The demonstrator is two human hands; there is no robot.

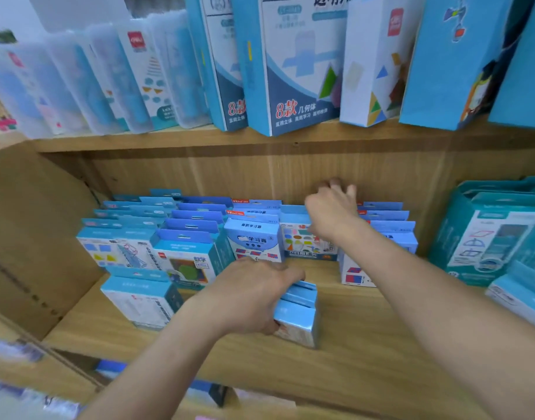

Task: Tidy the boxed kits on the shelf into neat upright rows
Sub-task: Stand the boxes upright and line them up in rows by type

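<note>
Several small blue-and-white boxed kits [254, 237] stand upright in rows at the back of the wooden middle shelf [366, 334]. My left hand [251, 295] grips one loose blue kit box [299, 316] that stands near the shelf's front, apart from the rows. My right hand [333, 210] reaches to the back, fingers curled over the top of the rear boxes in the row with the shapes kit [299, 241]; what the fingertips hold is hidden. Another kit [141, 298] stands alone at the front left.
Tall blue and white boxes [293, 65] and clear plastic cases [108, 80] lean along the upper shelf. Larger teal boxes [487, 237] fill the right of the middle shelf. A wooden side panel [32, 237] closes the left. More goods show blurred on the shelf below.
</note>
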